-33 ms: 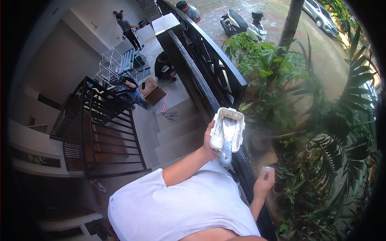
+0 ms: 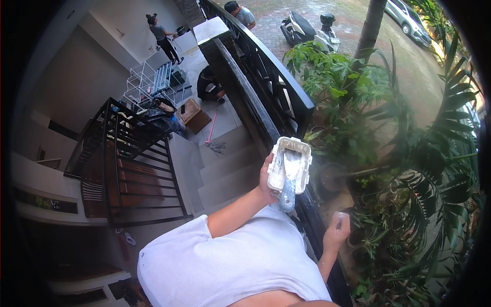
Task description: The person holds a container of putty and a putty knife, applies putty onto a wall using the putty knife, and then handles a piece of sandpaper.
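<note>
My left hand (image 2: pixel 265 179) grips a small white tub (image 2: pixel 276 158), its inside smeared with white paste, above the dark railing. A putty knife (image 2: pixel 287 192) with a grey-blue handle lies in the tub, its blade coated white. Low on the right of the view, my right hand (image 2: pixel 337 228) is raised beside the plants with its fingers curled closed and white smudges on them; whether they hold anything small I cannot make out.
Black railing (image 2: pixel 235 77) runs beside grey steps (image 2: pixel 220 174). Below are a wooden box (image 2: pixel 197 117), pink mop (image 2: pixel 212 133), drying rack (image 2: pixel 153 84) and three people (image 2: pixel 163 38) (image 2: pixel 207 84) (image 2: pixel 240 15). Plants (image 2: pixel 440 179), a scooter (image 2: pixel 307 30) and a car (image 2: pixel 406 20) are rightward.
</note>
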`<state>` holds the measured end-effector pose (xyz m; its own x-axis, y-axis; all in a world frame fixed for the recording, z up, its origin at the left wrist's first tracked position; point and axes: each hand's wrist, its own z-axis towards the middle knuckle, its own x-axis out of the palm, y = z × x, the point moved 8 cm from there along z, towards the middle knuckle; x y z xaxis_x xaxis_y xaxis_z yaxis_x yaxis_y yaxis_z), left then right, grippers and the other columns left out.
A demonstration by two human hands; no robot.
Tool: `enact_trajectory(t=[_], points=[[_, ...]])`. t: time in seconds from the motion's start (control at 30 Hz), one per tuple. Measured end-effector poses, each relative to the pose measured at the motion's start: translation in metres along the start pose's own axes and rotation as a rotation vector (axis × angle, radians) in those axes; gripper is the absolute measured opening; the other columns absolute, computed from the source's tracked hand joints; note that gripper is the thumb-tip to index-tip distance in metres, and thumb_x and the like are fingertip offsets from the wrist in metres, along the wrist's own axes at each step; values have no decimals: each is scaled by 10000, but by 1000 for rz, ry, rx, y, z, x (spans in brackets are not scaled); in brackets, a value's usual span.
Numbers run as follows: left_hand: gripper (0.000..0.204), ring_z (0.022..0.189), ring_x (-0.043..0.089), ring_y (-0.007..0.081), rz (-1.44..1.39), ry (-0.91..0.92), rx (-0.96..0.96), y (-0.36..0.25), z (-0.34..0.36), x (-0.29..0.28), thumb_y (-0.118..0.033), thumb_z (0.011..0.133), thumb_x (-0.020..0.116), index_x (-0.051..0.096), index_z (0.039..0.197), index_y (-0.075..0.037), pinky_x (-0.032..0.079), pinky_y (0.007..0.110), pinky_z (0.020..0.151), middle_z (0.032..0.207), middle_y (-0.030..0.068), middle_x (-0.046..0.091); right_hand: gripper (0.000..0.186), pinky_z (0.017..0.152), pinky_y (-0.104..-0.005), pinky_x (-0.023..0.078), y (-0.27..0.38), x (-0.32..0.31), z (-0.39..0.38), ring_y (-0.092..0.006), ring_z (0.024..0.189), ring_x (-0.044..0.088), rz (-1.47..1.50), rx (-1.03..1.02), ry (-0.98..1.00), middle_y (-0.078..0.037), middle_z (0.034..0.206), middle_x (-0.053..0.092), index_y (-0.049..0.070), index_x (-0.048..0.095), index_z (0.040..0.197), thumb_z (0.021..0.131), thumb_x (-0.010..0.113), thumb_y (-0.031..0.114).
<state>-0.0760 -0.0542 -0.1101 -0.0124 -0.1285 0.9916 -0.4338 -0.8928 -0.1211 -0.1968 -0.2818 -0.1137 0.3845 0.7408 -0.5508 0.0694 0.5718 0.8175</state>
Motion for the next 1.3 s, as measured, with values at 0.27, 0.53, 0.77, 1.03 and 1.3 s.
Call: enact_trajectory(t=[0.27, 0.53, 0.77, 1.03, 1.3], points=[[647, 1153, 602, 309, 5, -46, 27, 12, -7, -7, -572, 938, 444, 478, 1398, -118, 485, 484, 989, 1323, 138, 576, 192, 597, -350, 363, 8, -13, -6, -263, 647, 439, 37, -66, -98, -136, 775, 472, -58, 465, 791, 916, 591, 16], [640, 1161, 599, 311, -68, -11, -14, 29, -12, -11, -567, 945, 437, 483, 1392, -111, 486, 477, 990, 1319, 143, 579, 261, 544, -338, 320, 1, -26, -14, -206, 591, 394, 19, -73, -161, -92, 719, 466, -42, 440, 726, 888, 639, 3], [647, 1153, 600, 312, -26, 16, 22, 20, -13, -5, -574, 943, 436, 480, 1392, -111, 489, 479, 983, 1315, 143, 577, 269, 587, -310, 369, 1, -29, -14, -163, 629, 451, -7, -95, -183, -67, 716, 511, -32, 480, 695, 892, 646, 46], [671, 1126, 607, 320, -53, 29, -17, 25, -13, 1, -587, 925, 468, 476, 1389, -102, 514, 482, 939, 1301, 158, 577, 334, 527, -316, 339, -16, -29, -16, -179, 575, 430, 116, -28, -282, -82, 743, 536, -48, 456, 665, 910, 652, 66], [666, 1154, 599, 308, -51, 6, -83, 33, -16, -9, -586, 931, 452, 479, 1394, -108, 492, 477, 974, 1312, 143, 580, 311, 630, -264, 472, -5, -34, -10, -140, 732, 580, 75, -30, -243, -88, 947, 595, -58, 543, 700, 958, 598, 107]])
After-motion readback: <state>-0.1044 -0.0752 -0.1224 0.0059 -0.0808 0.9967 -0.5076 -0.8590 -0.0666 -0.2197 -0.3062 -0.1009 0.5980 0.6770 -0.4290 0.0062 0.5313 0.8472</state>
